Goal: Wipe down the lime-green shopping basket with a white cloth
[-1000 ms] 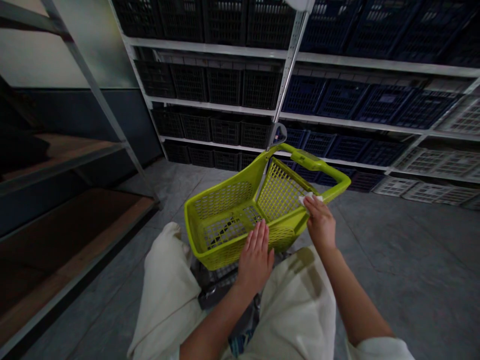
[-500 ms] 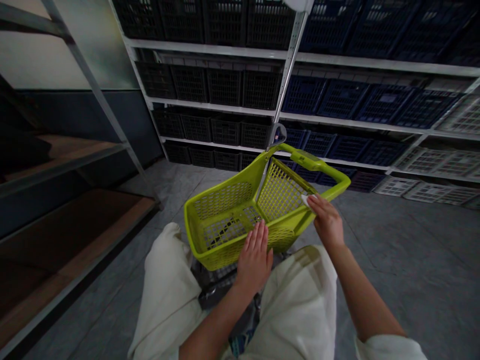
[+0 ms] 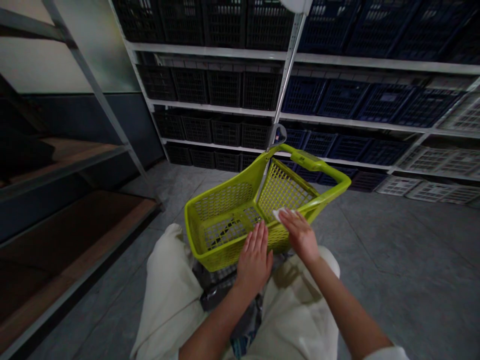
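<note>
Between my knees stands a lime-green plastic shopping cart (image 3: pixel 232 192), its mesh basket holding nothing that I can make out. My left hand (image 3: pixel 255 257) lies with straight fingers against the near rim of the basket. To its right, my right hand (image 3: pixel 299 235) presses a crumpled white cloth or tissue (image 3: pixel 278 214) to the same near rim, its fingers closed over most of it. The cart's handle (image 3: pixel 339 182) rises at the right end, and a mesh flap (image 3: pixel 287 187) slants inside below it.
A rack of black crates (image 3: pixel 225 87) and blue crates (image 3: pixel 341 100) stands behind the cart, with white crates (image 3: pixel 431 190) at its right. On the left is a metal shelf with wooden boards (image 3: pixel 93 215). Grey tiled floor (image 3: pixel 393 250) extends to the right.
My right hand has slid left along the near rim with the white cloth, away from the handle end and closer to my left hand. The left hand and cart have stayed put.
</note>
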`<move>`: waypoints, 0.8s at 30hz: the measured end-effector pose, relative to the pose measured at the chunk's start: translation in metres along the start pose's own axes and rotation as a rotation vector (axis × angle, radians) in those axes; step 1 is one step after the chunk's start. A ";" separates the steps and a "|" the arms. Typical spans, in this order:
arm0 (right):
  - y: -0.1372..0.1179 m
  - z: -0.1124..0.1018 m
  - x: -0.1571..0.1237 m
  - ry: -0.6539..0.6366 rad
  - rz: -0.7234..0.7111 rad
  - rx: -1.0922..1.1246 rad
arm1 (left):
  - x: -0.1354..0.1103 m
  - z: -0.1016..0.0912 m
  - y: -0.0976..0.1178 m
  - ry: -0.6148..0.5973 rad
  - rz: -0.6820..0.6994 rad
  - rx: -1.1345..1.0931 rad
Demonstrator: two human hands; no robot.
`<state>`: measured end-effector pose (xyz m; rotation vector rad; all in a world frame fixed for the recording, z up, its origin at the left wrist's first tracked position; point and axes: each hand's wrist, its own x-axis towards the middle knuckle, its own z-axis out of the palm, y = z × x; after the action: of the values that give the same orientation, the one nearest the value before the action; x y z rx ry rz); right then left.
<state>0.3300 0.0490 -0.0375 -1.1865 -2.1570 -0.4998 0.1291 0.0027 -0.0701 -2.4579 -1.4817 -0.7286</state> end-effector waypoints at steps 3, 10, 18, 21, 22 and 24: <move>0.056 -0.025 0.001 0.071 0.133 -0.141 | 0.000 -0.001 0.002 0.002 0.006 -0.011; 0.013 -0.005 0.001 0.122 0.227 -0.126 | 0.001 0.002 0.004 0.001 -0.006 -0.026; -0.055 0.025 -0.007 0.057 0.093 0.044 | -0.001 0.000 0.000 -0.003 0.011 0.018; -0.036 0.015 -0.008 0.022 0.027 -0.007 | -0.001 -0.001 -0.001 0.001 0.009 0.036; -0.025 0.009 -0.008 0.008 0.010 -0.035 | -0.001 -0.002 -0.002 0.000 0.010 0.038; 0.002 -0.004 -0.007 0.004 0.010 -0.100 | -0.001 -0.002 -0.001 -0.002 0.011 0.040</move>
<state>0.3355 0.0438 -0.0391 -1.2485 -2.1430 -0.6108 0.1267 0.0017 -0.0694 -2.4364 -1.4681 -0.6875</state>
